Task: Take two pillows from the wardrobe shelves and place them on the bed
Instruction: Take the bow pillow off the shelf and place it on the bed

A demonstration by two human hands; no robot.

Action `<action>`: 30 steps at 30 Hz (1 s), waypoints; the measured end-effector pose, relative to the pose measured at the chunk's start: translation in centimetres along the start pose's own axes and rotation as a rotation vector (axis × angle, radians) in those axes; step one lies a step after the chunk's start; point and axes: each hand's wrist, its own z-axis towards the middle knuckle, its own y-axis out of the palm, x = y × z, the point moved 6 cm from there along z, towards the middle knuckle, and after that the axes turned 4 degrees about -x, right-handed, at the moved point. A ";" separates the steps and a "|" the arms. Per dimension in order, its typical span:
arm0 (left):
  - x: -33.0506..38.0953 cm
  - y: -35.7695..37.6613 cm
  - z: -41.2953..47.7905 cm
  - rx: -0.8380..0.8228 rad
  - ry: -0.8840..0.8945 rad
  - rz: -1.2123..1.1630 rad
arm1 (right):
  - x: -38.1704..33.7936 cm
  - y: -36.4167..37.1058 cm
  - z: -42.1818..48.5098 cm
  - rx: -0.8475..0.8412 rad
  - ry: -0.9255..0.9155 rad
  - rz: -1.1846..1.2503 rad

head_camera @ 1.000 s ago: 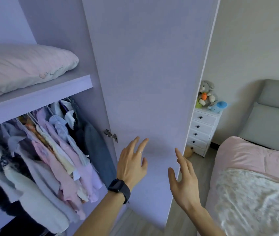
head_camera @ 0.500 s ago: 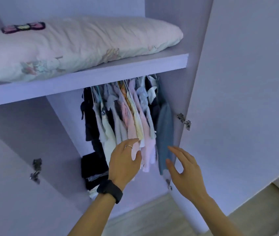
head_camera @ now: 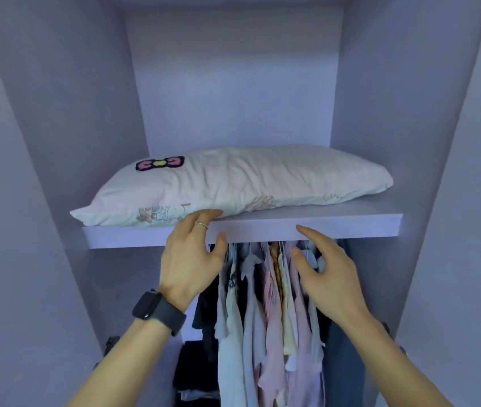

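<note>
A pale pink pillow (head_camera: 242, 180) with a bow patch and cartoon prints lies lengthwise on the lilac wardrobe shelf (head_camera: 350, 227). My left hand (head_camera: 193, 257), with a ring and a dark watch on the wrist, is raised in front of the shelf edge, fingers apart, its fingertips at the pillow's lower front edge. My right hand (head_camera: 327, 268) hovers open just below the shelf edge, a little to the right, holding nothing. Only one pillow shows; the bed is out of view.
Several light shirts and dark garments (head_camera: 268, 312) hang from a rail under the shelf. Folded dark clothes (head_camera: 195, 368) lie at the wardrobe bottom. Open lilac doors (head_camera: 16, 230) flank both sides, with hinges low on each.
The view swung from the bed and door to face the wardrobe straight on. Both hands rose from clothes level up to the shelf edge; the left fingertips now reach the pillow.
</note>
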 end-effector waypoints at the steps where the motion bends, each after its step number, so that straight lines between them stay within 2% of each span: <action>1: 0.3 -0.4 0.9 0.015 0.013 0.021 | -0.2 -0.3 1.3 -0.005 -0.010 0.010; 6: 0.9 -1.5 4.9 0.061 0.074 0.158 | -1.3 -1.0 7.7 -0.004 -0.084 -0.003; 11: 0.8 -1.4 10.0 0.080 0.111 0.250 | -2.6 -1.1 15.2 0.015 -0.183 -0.132; 15: 0.6 -0.4 13.9 0.067 0.109 0.342 | -3.3 -0.3 21.3 -0.033 -0.212 -0.238; 23: -3.7 2.7 18.2 -0.015 -0.059 0.512 | -3.9 4.5 34.2 -0.336 -0.166 -0.380; 30: -5.4 4.2 17.1 0.042 -0.072 0.592 | -1.9 11.0 42.8 -0.667 -0.079 -0.575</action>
